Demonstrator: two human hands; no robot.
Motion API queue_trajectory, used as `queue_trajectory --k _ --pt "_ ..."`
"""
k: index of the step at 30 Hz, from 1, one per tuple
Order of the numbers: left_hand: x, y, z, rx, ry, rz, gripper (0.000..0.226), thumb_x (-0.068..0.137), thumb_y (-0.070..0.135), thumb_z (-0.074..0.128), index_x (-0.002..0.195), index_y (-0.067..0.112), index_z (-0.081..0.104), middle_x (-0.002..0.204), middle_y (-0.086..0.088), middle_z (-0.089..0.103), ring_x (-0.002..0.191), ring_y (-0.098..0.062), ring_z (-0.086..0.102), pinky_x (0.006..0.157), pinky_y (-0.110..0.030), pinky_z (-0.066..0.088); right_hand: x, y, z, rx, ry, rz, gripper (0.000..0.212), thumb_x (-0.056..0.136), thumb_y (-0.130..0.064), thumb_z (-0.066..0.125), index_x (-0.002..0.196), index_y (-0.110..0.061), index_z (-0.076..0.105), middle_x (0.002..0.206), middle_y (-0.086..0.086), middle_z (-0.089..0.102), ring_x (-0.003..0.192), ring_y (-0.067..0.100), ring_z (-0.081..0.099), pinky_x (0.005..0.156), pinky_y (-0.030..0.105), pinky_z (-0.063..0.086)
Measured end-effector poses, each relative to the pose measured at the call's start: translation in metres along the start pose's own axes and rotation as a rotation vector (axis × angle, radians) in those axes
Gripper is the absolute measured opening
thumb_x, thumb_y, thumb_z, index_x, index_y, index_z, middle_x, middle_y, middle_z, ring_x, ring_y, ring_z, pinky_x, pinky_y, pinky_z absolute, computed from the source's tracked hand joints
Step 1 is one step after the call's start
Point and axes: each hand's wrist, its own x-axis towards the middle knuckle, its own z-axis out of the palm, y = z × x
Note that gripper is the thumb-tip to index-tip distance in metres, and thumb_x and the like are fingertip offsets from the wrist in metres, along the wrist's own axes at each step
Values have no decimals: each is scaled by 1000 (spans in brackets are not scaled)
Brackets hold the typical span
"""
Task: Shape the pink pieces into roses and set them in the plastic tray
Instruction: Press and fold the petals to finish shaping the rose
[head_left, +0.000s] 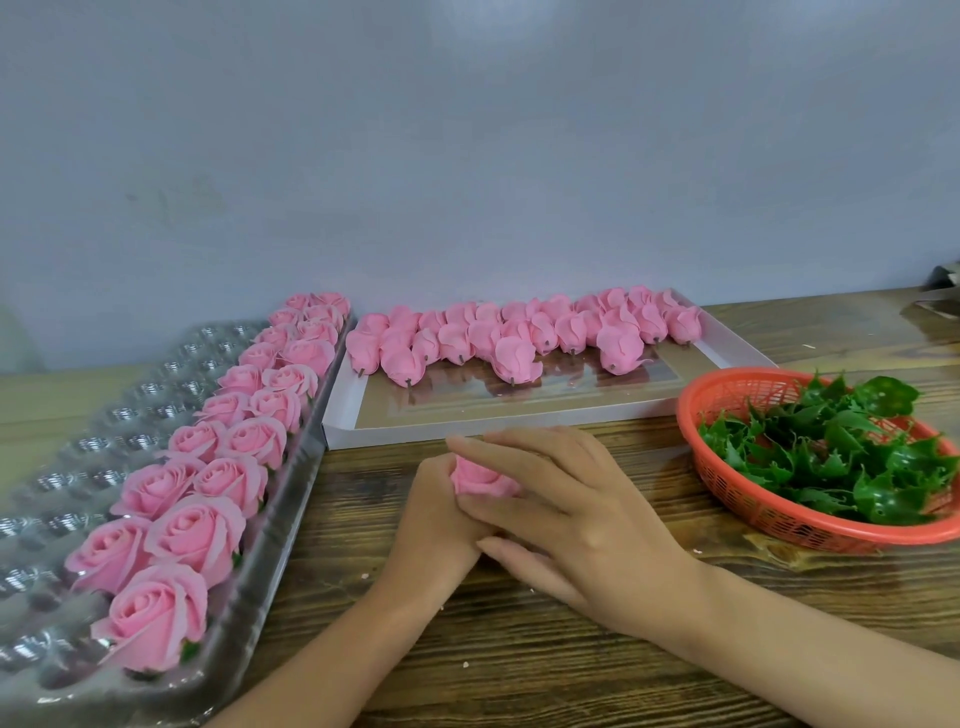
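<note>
Head: L hand (441, 512) grips pink rose (479, 475), R hand (569, 501) covers it.

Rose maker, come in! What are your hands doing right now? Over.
Left hand grips pink rose from below; right hand presses it with straight fingers. Plastic tray: two rows filled, rest bare. Nothing in the way.
</note>
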Motion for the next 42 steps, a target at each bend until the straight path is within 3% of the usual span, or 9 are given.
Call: queue_trajectory --k 4,6,11,18,22,26,35,38,42 --pt "-1 -2 5 0 -58 -40 16 86 0 60 93 15 63 66 18 53 61 11 53 68 -5 44 -4 -1 2 168 23 143 26 99 -27 54 111 -18 75 145 -1 51 133 18 45 106 39 39" --pt "-4 -4 3 -63 -40 -47 38 82 -4 62 83 32 51 64 17 56 62 20 54 59 -1 42 -3 0 2 211 50 180 24 99 -25 54 109 -17 74 141 -2 53 128 16 48 101 39 41" --pt "-2 8 4 60 -192 92 35 83 14 59 58 35 49 64 25 59 63 9 55 60 -5 40 -3 -1 3 220 65 237 22 98 -27 56 103 -17 75 122 0 57 115 15 52 92 39 45" --pt "-2 7 5 89 -201 237 14 86 14 64 79 26 61 73 18 56 89 9 54 76 -5 42 -1 -1 4 323 25 285 17 89 -23 62 105 -21 67 115 -11 52 112 10 51 91 34 44" --pt "-4 2 5 93 -170 228 39 84 7 65 75 41 48 70 23 51 80 22 51 71 1 39 -1 -1 5 410 17 306 18 88 -21 64 105 -21 59 112 -11 53 109 12 53 90 31 44" --pt "-2 1 5 70 -209 212 31 84 14 65 61 32 53 67 19 61 69 7 57 61 -7 43 -1 -2 4 439 38 349 15 88 -23 65 96 -23 52 115 -13 53 111 11 53 92 24 42" --pt "-1 0 8 79 -226 192 13 80 23 68 73 29 59 71 13 62 80 4 58 64 -8 46 5 -3 -5 438 -19 417 6 86 -28 63 90 -22 63 115 -12 54 115 7 51 96 20 39" --pt "-3 -7 9 10 -211 165 29 76 23 68 81 46 51 83 37 59 83 21 53 66 0 42 10 -3 -11 389 -114 395 14 81 -27 61 95 -25 61 114 -16 53 114 5 49 95 24 39" --pt "2 -9 15 219 -240 234 6 70 49 41 65 46 42 88 54 43 89 31 40 74 7 30 14 -5 -15 408 -154 400 11 79 -25 61 89 -27 63 116 -15 53 116 5 49 97 24 39"
